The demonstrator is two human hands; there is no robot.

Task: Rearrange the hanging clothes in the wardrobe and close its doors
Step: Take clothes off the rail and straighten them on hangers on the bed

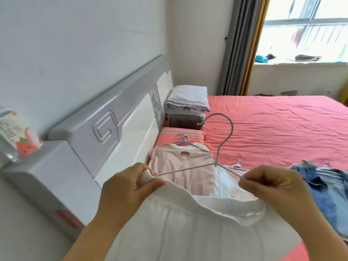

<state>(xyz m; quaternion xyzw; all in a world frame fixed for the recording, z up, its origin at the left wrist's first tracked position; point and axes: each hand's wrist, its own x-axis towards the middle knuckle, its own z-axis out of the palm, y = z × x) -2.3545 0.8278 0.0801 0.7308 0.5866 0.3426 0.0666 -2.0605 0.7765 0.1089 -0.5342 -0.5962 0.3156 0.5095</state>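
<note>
I hold a pale grey hanger with a white garment draped below it, over the bed. My left hand grips the hanger's left end together with the garment's edge. My right hand pinches the hanger's right arm and the garment's collar. A pink top on a purple hanger lies on the bed behind, a white printed top on a hanger beside it, and blue denim clothes at the right. The wardrobe is out of view.
The bed has a pink sheet, a pink pillow and a folded grey quilt on a cushion at its head. A grey-white headboard and a nightstand stand at the left. A curtain and a window are behind.
</note>
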